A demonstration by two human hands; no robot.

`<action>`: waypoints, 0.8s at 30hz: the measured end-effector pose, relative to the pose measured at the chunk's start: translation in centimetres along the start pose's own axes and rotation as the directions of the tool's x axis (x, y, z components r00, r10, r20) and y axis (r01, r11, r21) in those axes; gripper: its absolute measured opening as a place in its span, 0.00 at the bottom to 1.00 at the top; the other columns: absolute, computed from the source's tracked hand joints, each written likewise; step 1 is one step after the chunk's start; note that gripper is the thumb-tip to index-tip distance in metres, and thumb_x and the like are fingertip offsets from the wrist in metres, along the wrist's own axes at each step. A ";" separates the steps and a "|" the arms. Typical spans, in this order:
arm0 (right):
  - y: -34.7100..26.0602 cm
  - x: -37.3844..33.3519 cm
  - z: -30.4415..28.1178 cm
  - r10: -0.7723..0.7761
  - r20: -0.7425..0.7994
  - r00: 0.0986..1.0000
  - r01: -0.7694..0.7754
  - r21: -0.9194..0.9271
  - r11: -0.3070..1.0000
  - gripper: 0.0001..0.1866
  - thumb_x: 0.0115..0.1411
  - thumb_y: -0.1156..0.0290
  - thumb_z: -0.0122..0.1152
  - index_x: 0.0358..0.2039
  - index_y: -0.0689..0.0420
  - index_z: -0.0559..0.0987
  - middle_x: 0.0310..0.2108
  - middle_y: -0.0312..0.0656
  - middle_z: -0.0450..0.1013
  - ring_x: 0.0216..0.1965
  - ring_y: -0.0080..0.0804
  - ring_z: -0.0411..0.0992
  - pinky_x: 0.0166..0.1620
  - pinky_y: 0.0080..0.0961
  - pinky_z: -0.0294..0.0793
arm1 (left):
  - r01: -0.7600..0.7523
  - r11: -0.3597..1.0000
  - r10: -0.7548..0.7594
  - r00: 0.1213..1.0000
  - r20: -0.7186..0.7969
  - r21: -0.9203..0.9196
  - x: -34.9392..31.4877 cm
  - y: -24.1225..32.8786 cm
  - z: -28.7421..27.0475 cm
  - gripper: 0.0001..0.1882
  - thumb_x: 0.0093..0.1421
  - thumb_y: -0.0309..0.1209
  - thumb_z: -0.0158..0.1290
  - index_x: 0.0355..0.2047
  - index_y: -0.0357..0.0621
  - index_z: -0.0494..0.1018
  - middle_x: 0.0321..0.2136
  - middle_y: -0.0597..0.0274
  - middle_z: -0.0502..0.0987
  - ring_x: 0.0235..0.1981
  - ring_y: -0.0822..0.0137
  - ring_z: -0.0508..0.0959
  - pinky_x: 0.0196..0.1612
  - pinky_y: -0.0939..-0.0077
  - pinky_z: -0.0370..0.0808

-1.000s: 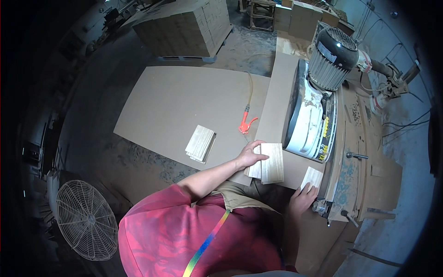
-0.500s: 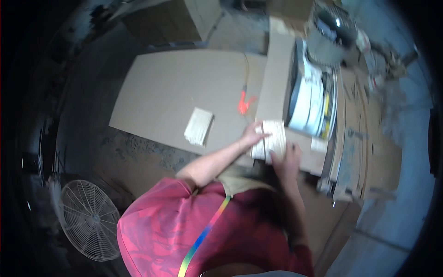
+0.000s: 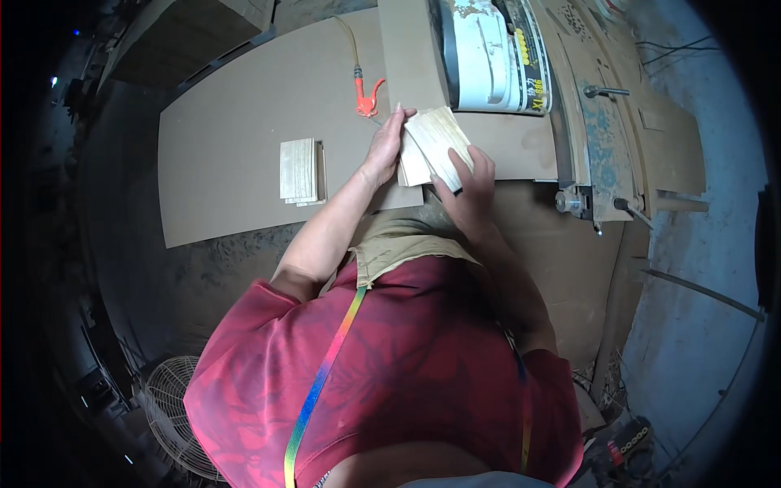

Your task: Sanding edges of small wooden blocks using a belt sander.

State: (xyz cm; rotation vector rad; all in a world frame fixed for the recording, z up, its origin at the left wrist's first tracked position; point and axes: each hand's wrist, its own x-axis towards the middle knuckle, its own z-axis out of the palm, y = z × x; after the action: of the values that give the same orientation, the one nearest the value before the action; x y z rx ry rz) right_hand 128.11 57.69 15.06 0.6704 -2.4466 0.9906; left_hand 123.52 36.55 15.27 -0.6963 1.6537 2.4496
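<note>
Both my hands hold a few thin, light wooden boards (image 3: 438, 140) above the near edge of the table. The upper board is turned at an angle, so a lower one shows at its left side. My left hand (image 3: 385, 152) is closed along the left edge, thumb uppermost. My right hand (image 3: 469, 189) grips the lower right edge, fingers bent over the top face. To the left, a small neat stack of similar wooden boards (image 3: 298, 169) lies on the brown tabletop (image 3: 220, 163).
A red-orange air blow gun (image 3: 366, 99) on a hose lies beyond my left hand. A white bucket (image 3: 492, 61) lies on its side at the far right. Right of it stands a machine bed with metal handles (image 3: 606, 91). A wire fan (image 3: 175, 407) stands lower left.
My view has shifted, so the table sits higher and further left in it. The held boards have changed angle, with the upper one now skewed against the lower. The stack at left stays put.
</note>
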 end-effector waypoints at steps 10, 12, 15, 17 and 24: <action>2.0 0.2 -1.8 0.058 0.036 0.998 -0.061 0.075 0.995 0.29 0.53 0.72 0.79 0.57 0.59 0.83 0.62 0.55 0.71 0.58 0.57 0.71 0.61 0.48 0.74 | -0.007 0.995 0.002 0.999 0.049 0.095 0.2 -1.6 -0.3 0.28 0.78 0.48 0.53 0.65 0.38 0.76 0.60 0.48 0.75 0.61 0.60 0.75 0.66 0.65 0.74; 1.2 0.9 -0.8 0.055 0.071 0.996 -0.061 0.088 0.994 0.29 0.52 0.73 0.80 0.57 0.59 0.85 0.62 0.53 0.73 0.57 0.55 0.73 0.60 0.45 0.76 | 0.015 1.000 -0.014 0.998 0.054 -0.028 0.3 -1.4 -0.6 0.27 0.79 0.48 0.52 0.65 0.38 0.76 0.61 0.48 0.75 0.62 0.60 0.74 0.67 0.63 0.72; 0.7 1.2 -0.6 0.048 0.071 0.996 -0.056 0.127 0.990 0.28 0.52 0.74 0.81 0.56 0.60 0.86 0.61 0.53 0.74 0.56 0.54 0.74 0.59 0.44 0.78 | -0.016 0.999 0.019 0.998 0.058 -0.046 0.4 -1.2 -0.9 0.27 0.79 0.47 0.52 0.65 0.39 0.77 0.61 0.48 0.75 0.63 0.60 0.73 0.68 0.63 0.71; 1.1 0.9 -1.1 0.059 0.054 0.997 -0.067 0.170 0.983 0.28 0.52 0.74 0.81 0.55 0.61 0.86 0.61 0.53 0.75 0.55 0.53 0.76 0.58 0.43 0.79 | -0.070 0.997 0.068 0.995 0.076 0.027 0.3 -1.2 -0.9 0.26 0.79 0.47 0.51 0.65 0.40 0.77 0.62 0.49 0.74 0.63 0.60 0.72 0.68 0.64 0.70; 1.2 0.8 -1.1 0.100 0.062 0.993 -0.113 0.255 0.960 0.27 0.52 0.75 0.82 0.54 0.61 0.86 0.61 0.53 0.76 0.53 0.52 0.79 0.55 0.41 0.82 | -0.095 0.993 0.086 0.986 0.141 0.063 0.0 -1.8 -1.3 0.27 0.79 0.48 0.50 0.66 0.41 0.77 0.63 0.50 0.74 0.66 0.60 0.70 0.69 0.65 0.69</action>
State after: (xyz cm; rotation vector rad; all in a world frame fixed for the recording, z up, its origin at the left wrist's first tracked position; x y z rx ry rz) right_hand 127.01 58.99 15.62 0.6569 -2.4398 1.3682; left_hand 124.54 36.11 13.39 -0.4409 1.7436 2.4249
